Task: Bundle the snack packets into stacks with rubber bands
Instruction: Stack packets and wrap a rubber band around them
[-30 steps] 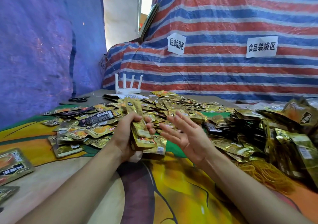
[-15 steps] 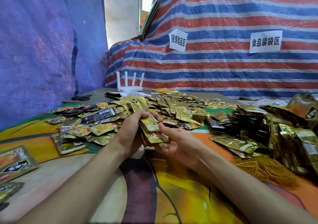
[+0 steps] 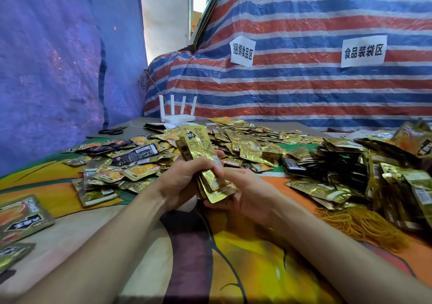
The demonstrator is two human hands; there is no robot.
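several snack packets (image 3: 198, 150) are gripped in curled fingers of left hand (image 3: 180, 183) and right hand (image 3: 244, 195), left of the rubber bands (image 3: 361, 225).

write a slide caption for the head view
The left hand and right hand grip a stack of gold foil snack packets above scattered loose packets, near a pile of yellow rubber bands
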